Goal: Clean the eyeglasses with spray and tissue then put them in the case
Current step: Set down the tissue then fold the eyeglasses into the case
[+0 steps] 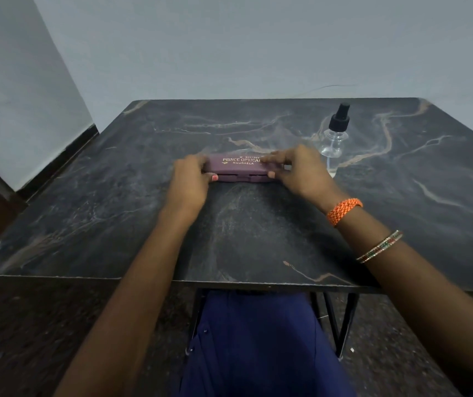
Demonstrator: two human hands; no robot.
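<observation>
A purple eyeglasses case (238,166) with gold lettering lies on the dark marble table (115,210), near its middle. My left hand (191,181) grips its left end, thumb at the front seam. My right hand (298,170) holds the right end, fingers spread over the lid and thumb at the front edge. The lid sits down on the base with a thin dark gap along the front. A clear spray bottle (334,138) with a black nozzle stands just behind my right hand. The eyeglasses and the tissue are not in sight.
The table stands against a pale wall, with a corner wall at the left. Its front edge runs just above my lap and the black metal legs. An orange band and thin bangles ring my right wrist.
</observation>
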